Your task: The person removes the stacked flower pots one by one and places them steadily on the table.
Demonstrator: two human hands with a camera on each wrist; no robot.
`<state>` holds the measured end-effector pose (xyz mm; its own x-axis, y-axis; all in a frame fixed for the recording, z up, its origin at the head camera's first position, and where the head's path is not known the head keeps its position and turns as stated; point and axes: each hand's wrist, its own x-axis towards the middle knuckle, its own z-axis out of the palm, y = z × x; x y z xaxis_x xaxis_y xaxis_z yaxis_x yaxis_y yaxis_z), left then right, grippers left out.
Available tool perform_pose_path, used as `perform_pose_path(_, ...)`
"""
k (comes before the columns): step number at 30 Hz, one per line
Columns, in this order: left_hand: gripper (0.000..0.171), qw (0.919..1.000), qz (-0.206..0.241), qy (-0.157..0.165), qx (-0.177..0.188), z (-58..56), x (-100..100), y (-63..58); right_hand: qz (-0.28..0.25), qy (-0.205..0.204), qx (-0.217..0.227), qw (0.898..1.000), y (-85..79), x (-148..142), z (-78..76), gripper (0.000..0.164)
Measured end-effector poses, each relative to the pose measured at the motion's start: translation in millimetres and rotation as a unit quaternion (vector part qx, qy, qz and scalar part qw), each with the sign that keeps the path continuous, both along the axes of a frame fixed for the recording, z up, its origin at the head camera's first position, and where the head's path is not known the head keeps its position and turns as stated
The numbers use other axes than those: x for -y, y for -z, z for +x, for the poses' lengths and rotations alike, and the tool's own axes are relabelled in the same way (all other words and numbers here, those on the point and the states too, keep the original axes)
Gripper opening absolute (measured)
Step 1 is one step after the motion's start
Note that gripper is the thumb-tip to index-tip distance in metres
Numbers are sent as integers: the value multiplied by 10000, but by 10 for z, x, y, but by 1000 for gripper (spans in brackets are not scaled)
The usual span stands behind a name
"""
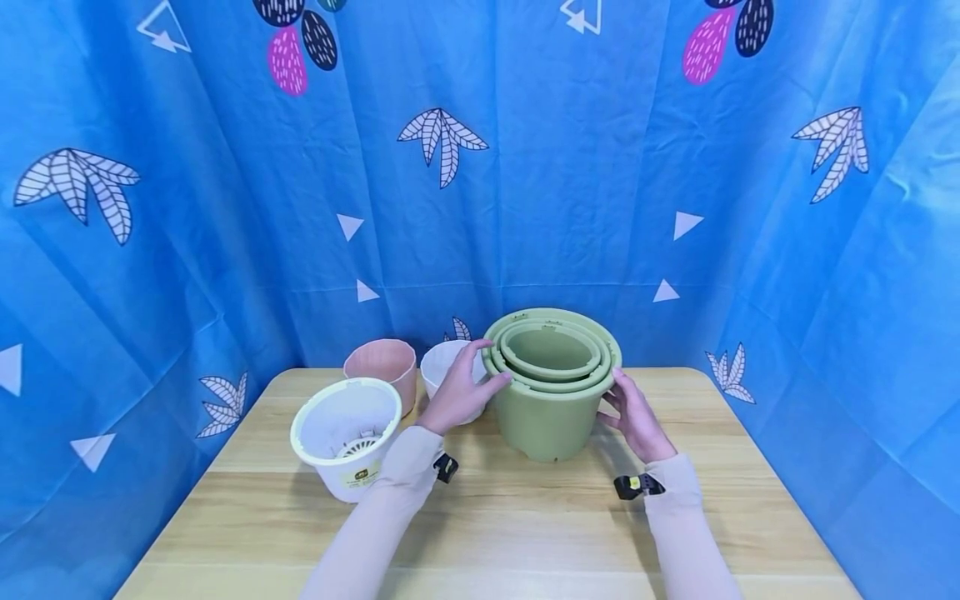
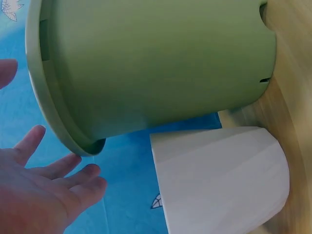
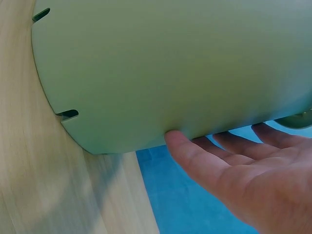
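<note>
A large green flowerpot (image 1: 543,429) stands upright on the table, with smaller green pots (image 1: 553,348) nested inside it. At its left rim is my left hand (image 1: 459,393), thumb and fingers spread. The left wrist view shows a fingertip at or very near the rim of the green pot (image 2: 156,63). On the other side, my right hand (image 1: 637,421) has its fingertips against the pot's right wall, below the rim. Extended fingers (image 3: 195,158) touch the green wall in the right wrist view. Neither hand is curled round the pot.
Left of the green pot, a white pot (image 1: 438,360) stands partly behind my left hand. Beside it is a pink pot (image 1: 401,383). Nearer on the left, a white pot with a slotted bottom (image 1: 330,479) stands by my left forearm. Blue curtains (image 1: 570,200) surround the wooden table (image 1: 540,533).
</note>
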<state>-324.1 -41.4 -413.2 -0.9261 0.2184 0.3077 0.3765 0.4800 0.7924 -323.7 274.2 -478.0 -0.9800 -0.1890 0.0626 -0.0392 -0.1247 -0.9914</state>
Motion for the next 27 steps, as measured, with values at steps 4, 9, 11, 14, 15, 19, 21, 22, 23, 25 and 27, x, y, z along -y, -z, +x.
perform_pose_path(4,64,9999,-118,34,-36,-35,-43,-15,12,-27,-16,10000,8,-5,1,75)
perform_pose_path(9,65,9999,-155,-19,-42,-68,-112,-35,6,-27,-15,10000,16,-9,-12,74)
perform_pose_path(11,67,9999,-155,-62,24,-84,-149,-38,2,-29,-8,10000,16,-10,-14,74)
perform_pose_path(14,70,9997,-131,-90,169,-108,-209,-52,-8,-22,-1,10000,16,-10,-18,75)
perform_pose_path(15,71,9997,-113,-82,213,-119,-227,-56,-11,-19,3,10000,17,-10,-21,75)
perform_pose_path(19,75,9993,-14,-61,378,-149,-278,-70,-27,-18,5,10000,24,-6,-25,75)
perform_pose_path(21,78,9989,59,-66,455,-160,-294,-74,-18,-7,-2,10000,22,-3,-24,75)
perform_pose_path(22,79,9987,97,-82,492,-161,-302,-80,-12,-2,-5,10000,22,-2,-25,75)
perform_pose_path(23,79,9985,138,-94,523,-163,-308,-82,-4,4,-4,10000,22,-2,-26,75)
perform_pose_path(25,80,9980,178,-141,591,-170,-320,-86,8,16,-10,10000,21,0,-27,75)
perform_pose_path(27,80,9976,167,-197,639,-173,-331,-90,24,9,-18,10000,23,0,-28,75)
